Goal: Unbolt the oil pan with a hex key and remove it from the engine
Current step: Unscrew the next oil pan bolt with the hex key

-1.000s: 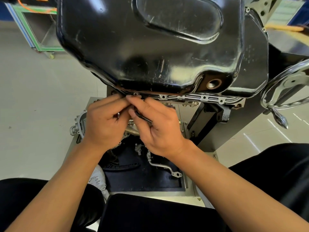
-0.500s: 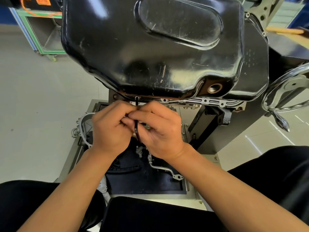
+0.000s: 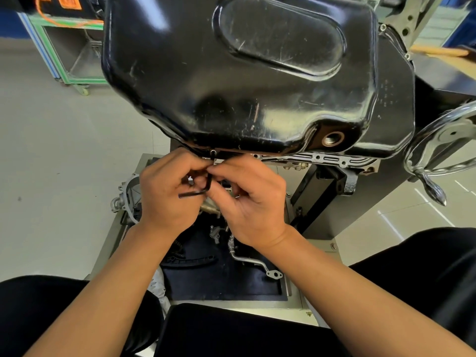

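A glossy black oil pan (image 3: pixel 257 73) fills the upper frame, mounted on the engine with its silver flange (image 3: pixel 322 158) along the near edge. A black L-shaped hex key (image 3: pixel 208 185) stands with its long end in a bolt (image 3: pixel 213 152) at the pan's near rim, and its short arm points left. My left hand (image 3: pixel 164 197) and my right hand (image 3: pixel 252 199) meet just below that bolt. Both pinch the key's shaft with fingertips. An open drain hole (image 3: pixel 332 138) shows at the pan's right.
Below the hands a metal stand base holds a dark mat (image 3: pixel 219 279) with a bent metal pipe (image 3: pixel 255 261) and small parts. A chrome handwheel (image 3: pixel 438 150) sits at the right. A green-framed cart (image 3: pixel 64 52) stands at the far left. My dark-trousered knees flank the base.
The hex key has turned: its free arm swung from pointing right and down to pointing left. Both hands stayed under the bolt, fingers shifting on the shaft.
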Tool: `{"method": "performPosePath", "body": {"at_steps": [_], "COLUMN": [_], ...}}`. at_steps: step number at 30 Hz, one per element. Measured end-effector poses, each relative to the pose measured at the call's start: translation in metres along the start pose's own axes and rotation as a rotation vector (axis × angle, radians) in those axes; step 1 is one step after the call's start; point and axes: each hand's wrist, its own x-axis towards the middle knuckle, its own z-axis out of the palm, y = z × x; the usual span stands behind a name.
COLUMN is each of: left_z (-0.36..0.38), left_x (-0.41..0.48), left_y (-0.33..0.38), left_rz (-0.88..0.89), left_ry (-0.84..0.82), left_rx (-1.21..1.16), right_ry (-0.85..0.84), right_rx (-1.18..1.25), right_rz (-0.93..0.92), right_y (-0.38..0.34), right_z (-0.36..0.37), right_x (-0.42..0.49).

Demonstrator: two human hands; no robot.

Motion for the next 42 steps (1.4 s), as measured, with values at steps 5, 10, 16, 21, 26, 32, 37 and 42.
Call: {"method": "performPosePath", "body": {"at_steps": [5, 10, 16, 21, 26, 32, 37, 42], "left_z": [-0.001, -0.002, -0.003, -0.007, -0.004, -0.008, -0.008, -0.005], "left_x": [0.001, 0.002, 0.005, 0.007, 0.009, 0.010, 0.011, 0.012], "left_y": [0.001, -0.002, 0.002, -0.005, -0.005, -0.011, -0.013, -0.014], "left_rz": [0.036, 0.059, 0.022, 0.124, 0.077, 0.104, 0.047, 0.044], "left_ry": [-0.047, -0.074, -0.011, -0.099, -0.016, -0.127, -0.029, -0.091], "left_rx": [-0.015, -0.014, -0.010, -0.050, -0.047, -0.073, -0.062, -0.088], "right_ry": [0.021, 0.012, 0.021, 0.030, 0.047, 0.046, 0.040, 0.048], "right_rx": [0.019, -0.010, -0.004, -0.005, 0.000, 0.007, 0.014, -0.001], "right_rz": [-0.002, -0.027, 0.030, 0.013, 0.044, 0.060, 0.070, 0.096], "right_y": [-0.001, -0.001, -0.001, -0.002, -0.012, -0.015, -0.015, -0.016], "right_z": [0.002, 0.001, 0.003, 0.001, 0.007, 0.009, 0.012, 0.009], "right_x": [0.002, 0.001, -0.001, 0.002, 0.003, 0.006, 0.006, 0.006]}}
